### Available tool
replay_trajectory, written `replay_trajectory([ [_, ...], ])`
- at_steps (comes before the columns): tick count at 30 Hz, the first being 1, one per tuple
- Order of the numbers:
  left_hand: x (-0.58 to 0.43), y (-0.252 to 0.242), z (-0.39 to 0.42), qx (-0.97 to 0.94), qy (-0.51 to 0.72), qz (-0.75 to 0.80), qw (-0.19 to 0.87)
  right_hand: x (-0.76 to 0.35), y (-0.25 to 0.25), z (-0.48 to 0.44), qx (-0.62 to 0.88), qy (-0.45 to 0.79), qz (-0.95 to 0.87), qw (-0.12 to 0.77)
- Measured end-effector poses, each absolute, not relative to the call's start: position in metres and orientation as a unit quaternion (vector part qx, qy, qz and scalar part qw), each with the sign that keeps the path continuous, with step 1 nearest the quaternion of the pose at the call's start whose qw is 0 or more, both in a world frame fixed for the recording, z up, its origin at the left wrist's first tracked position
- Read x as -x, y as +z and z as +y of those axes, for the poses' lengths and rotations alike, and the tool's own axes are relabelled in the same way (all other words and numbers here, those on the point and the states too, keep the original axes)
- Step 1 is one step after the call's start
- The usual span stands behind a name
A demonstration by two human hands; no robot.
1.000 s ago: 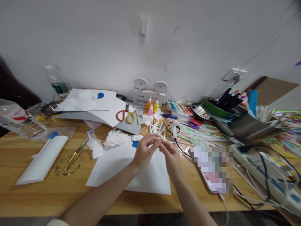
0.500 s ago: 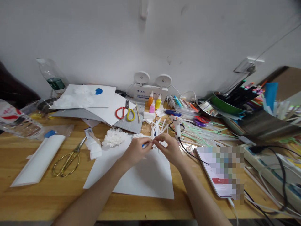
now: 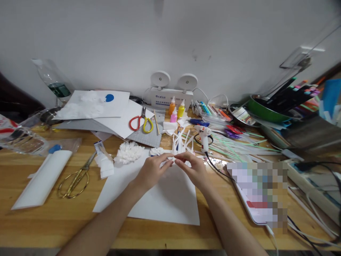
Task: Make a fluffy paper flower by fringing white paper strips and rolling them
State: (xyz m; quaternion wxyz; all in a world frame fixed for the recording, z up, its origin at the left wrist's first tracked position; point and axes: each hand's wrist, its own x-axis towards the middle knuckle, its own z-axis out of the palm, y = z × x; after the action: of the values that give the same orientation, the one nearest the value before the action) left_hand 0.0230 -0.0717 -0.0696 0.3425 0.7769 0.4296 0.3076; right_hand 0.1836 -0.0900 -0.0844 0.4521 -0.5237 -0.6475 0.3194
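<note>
Above the white paper sheet, my left hand and my right hand meet fingertip to fingertip. Both are closed in a pinch around something small and pale, mostly hidden by the fingers. Just behind them lies a loose heap of white paper strips. A ruffled white cluster rests at the sheet's back left, with a smaller white cluster beside it, close to my left hand. A white glue gun is behind and right of my right hand.
Gold-handled scissors and rolled white paper lie left. Red-and-yellow scissors sit on a grey mat. Paint bottles stand before a white router. A tablet-like device and power strip are right.
The view has shifted slightly. My hands remain together over the sheet with fingers a little rearranged, and a blue bit seen at my left fingertips no longer shows.
</note>
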Motion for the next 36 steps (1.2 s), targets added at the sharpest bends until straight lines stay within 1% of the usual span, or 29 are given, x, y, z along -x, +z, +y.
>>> replay_trajectory([
  [7,-0.019,-0.075,-0.071,-0.798,0.281,0.409,0.342,-0.184,-0.086,-0.092,0.484,0.398,-0.649,0.432],
  [15,-0.021,-0.069,-0.073,-0.789,0.289,0.395,0.371,-0.184,-0.092,-0.091,0.51,0.411,-0.6,0.46],
  [17,-0.019,-0.063,-0.074,-0.784,0.314,0.41,0.344,-0.187,-0.092,-0.09,0.523,0.393,-0.581,0.484],
  [19,-0.016,-0.056,-0.073,-0.774,0.357,0.437,0.287,-0.191,-0.09,-0.09,0.538,0.379,-0.559,0.504],
  [21,-0.013,-0.051,-0.073,-0.766,0.392,0.449,0.242,-0.195,-0.086,-0.091,0.538,0.382,-0.555,0.507],
  [22,-0.012,-0.049,-0.073,-0.769,0.397,0.441,0.237,-0.196,-0.085,-0.092,0.529,0.393,-0.563,0.498],
  [25,-0.015,-0.049,-0.076,-0.803,0.366,0.386,0.27,-0.195,-0.08,-0.095,0.484,0.429,-0.608,0.46],
  [28,-0.022,-0.052,-0.08,-0.822,0.323,0.353,0.31,-0.192,-0.078,-0.098,0.46,0.435,-0.637,0.44],
  [36,-0.025,-0.054,-0.081,-0.791,0.323,0.39,0.343,-0.192,-0.076,-0.098,0.462,0.434,-0.641,0.433],
])
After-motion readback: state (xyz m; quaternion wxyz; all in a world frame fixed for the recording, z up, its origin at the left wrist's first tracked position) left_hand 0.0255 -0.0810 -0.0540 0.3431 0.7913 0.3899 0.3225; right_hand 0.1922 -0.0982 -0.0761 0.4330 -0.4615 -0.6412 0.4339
